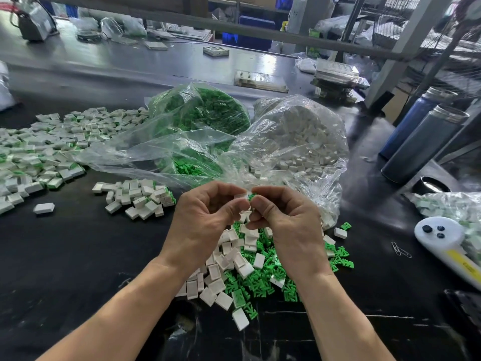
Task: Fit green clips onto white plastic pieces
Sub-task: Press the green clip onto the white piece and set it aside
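While our left hand (pixel 208 214) pinches a white piece (pixel 240 196) and our right hand (pixel 283 217) presses a green clip (pixel 251 196) in, we judge the fitted pile (pixel 46 152) large, with loose parts (pixel 255 267) and two bags left

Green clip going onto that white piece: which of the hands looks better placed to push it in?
Probably the right hand: it pinches the green clip against the white piece, which the left hand grips and can steady.
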Available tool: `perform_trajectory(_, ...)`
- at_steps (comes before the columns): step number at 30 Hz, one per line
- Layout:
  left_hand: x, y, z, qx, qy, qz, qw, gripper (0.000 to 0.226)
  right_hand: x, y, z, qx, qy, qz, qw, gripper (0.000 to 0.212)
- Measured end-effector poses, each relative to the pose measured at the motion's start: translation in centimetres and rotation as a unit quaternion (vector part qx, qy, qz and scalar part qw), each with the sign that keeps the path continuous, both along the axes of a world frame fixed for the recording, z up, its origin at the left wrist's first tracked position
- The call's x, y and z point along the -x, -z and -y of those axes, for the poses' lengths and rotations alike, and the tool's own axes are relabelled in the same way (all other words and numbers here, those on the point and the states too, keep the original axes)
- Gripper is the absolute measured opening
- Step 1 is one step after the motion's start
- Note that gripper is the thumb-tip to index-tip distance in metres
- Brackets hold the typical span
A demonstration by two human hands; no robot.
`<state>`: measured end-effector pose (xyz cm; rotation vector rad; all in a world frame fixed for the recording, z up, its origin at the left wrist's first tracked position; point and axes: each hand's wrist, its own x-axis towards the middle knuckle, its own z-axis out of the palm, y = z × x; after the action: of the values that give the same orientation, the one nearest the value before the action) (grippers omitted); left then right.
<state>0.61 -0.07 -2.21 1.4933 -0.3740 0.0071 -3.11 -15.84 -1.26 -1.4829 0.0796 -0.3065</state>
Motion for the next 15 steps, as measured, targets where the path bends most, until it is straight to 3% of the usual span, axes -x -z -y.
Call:
perform_trajectory(7,-0.1,0.0,-0.2,-0.026,0.002,0.004,1.000,0.017,-0.2,0.1,0.3,-0.003,-0.015,-0.014,1.000,0.011)
perform_trajectory(15,-0.5,-0.6,-0.8,-0.021,0.042,-0.038,0.998,0.023,-0.3,0.3,0.9,0.058,-0.039,0.002,0.998,0.015)
